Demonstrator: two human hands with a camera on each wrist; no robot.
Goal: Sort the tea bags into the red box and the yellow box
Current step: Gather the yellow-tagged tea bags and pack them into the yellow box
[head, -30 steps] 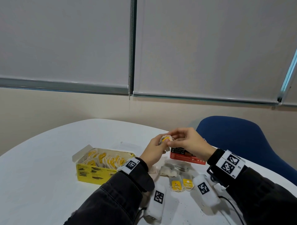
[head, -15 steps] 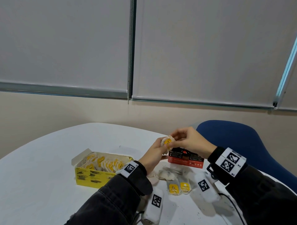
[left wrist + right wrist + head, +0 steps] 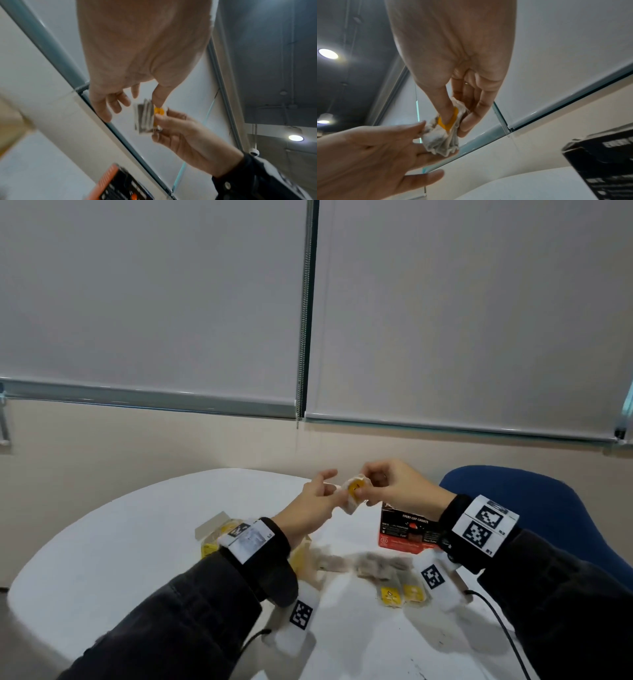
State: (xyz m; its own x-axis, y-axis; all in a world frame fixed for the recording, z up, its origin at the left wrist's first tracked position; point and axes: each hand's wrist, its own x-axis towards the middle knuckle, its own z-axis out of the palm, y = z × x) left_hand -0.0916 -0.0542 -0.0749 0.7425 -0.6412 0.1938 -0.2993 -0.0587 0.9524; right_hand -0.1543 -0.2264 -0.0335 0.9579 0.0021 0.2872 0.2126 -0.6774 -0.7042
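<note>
Pinching tea bags [image 3: 353,494] w/ R grip [image 3: 400,486] — L grip [image 3: 313,498] thumb touching.

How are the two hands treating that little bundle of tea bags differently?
The right hand pinches the tea bags; the left hand only rests its thumb on their yellow tag. The right hand's fingers curl; the left hand's are straight and spread. Both are raised above the table.

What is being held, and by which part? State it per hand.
The right hand pinches a bunch of tea bags at the yellow tag; left hand only touches its edge.
</note>
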